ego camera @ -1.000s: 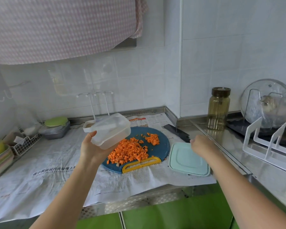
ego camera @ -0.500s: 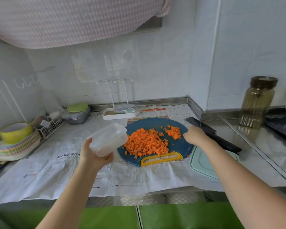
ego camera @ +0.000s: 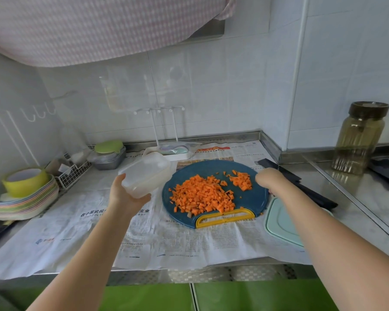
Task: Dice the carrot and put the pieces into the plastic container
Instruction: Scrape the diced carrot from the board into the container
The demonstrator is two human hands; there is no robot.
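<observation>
Diced carrot [ego camera: 200, 196] lies in a large heap on a round blue cutting board [ego camera: 252, 198] with a yellow handle, and a smaller heap [ego camera: 241, 180] sits toward the board's far right. My left hand [ego camera: 126, 196] grips a clear plastic container [ego camera: 144, 176] from below, tilted, just left of the board and above the counter. My right hand [ego camera: 270, 179] is at the board's right rim; only its back shows and its fingers are hidden. The container's pale green lid [ego camera: 281, 223] lies flat to the right of the board.
Newspaper [ego camera: 189, 241] covers the steel counter. A dark knife [ego camera: 301, 185] lies behind my right hand. A glass jar [ego camera: 357, 140] stands far right. Stacked plates with a yellow bowl [ego camera: 25, 194] and a wire basket [ego camera: 72, 173] are at the left.
The view has swung left and down. My left hand lowered the container to the board's left side. My right hand moved from beside the lid to the board's right rim.
</observation>
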